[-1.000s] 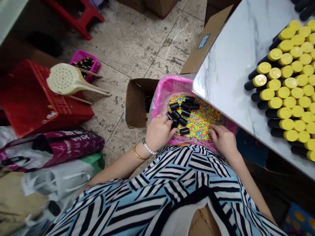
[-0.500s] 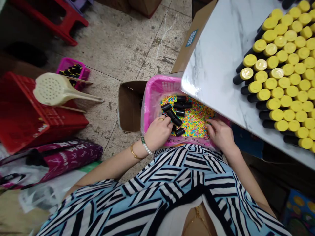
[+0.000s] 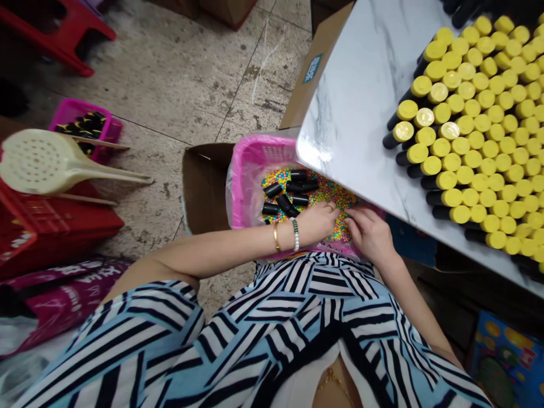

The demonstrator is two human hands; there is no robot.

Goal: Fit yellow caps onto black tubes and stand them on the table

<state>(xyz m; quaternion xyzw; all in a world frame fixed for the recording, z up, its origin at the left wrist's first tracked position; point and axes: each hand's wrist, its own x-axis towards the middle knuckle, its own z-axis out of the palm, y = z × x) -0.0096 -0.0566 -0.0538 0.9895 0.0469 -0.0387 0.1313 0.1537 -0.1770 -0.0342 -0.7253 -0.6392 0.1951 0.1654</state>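
A pink basket (image 3: pixel 242 164), lined with clear plastic, sits against my lap and holds a layer of small multicoloured beads (image 3: pixel 325 190). Several short black tubes (image 3: pixel 302 186) lie on the beads in its left half. My left hand (image 3: pixel 319 222) reaches across the basket to the beads, its fingers bent and close together. Just beside it is my right hand (image 3: pixel 374 233), with its fingers curled down at the basket's right side. Whatever either hand grips is hidden behind the fingers.
A marble-patterned table (image 3: pixel 344 107) overhangs the basket's right side, bearing many black tubes with yellow caps (image 3: pixel 461 144). A cardboard box (image 3: pixel 206 192) stands left of the basket. Farther left are a cream strainer (image 3: pixel 38 161), a red crate (image 3: pixel 85 218) and a small pink basket (image 3: pixel 108 130).
My left hand has moved right, from the black tubes to beside my right hand. The right hand stays at the basket's right side. The whole view has shifted slightly.
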